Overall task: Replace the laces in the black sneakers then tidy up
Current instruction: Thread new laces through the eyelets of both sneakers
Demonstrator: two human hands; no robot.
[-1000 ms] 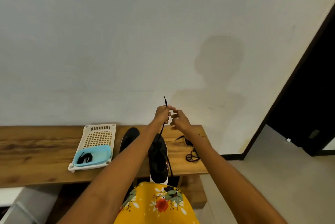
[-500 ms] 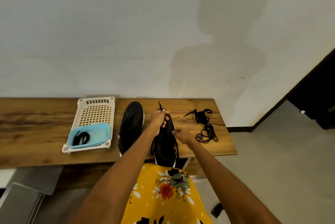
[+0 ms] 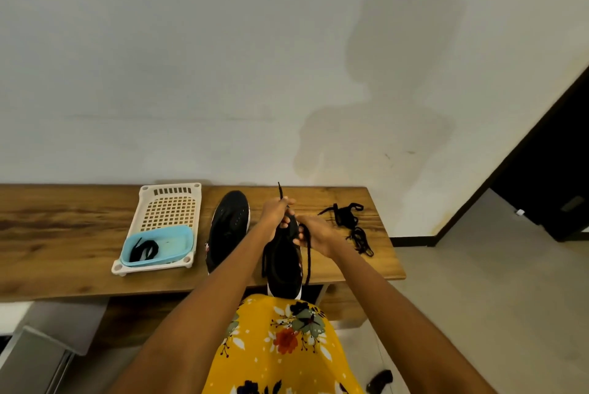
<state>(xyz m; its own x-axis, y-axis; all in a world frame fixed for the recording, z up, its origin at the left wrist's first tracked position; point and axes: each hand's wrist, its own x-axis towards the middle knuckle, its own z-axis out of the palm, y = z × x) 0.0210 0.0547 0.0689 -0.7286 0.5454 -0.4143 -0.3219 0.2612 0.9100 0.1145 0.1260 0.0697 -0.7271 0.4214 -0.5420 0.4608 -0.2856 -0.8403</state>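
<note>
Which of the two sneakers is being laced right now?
The right-hand sneaker, gripped by both hands; the other sneaker lies untouched beside the basket.

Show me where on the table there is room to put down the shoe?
Bare wood lies left of the white tray, up to the table edge. It is crowded from the tray past the other sneaker to the loose laces; only narrow strips between.
</note>
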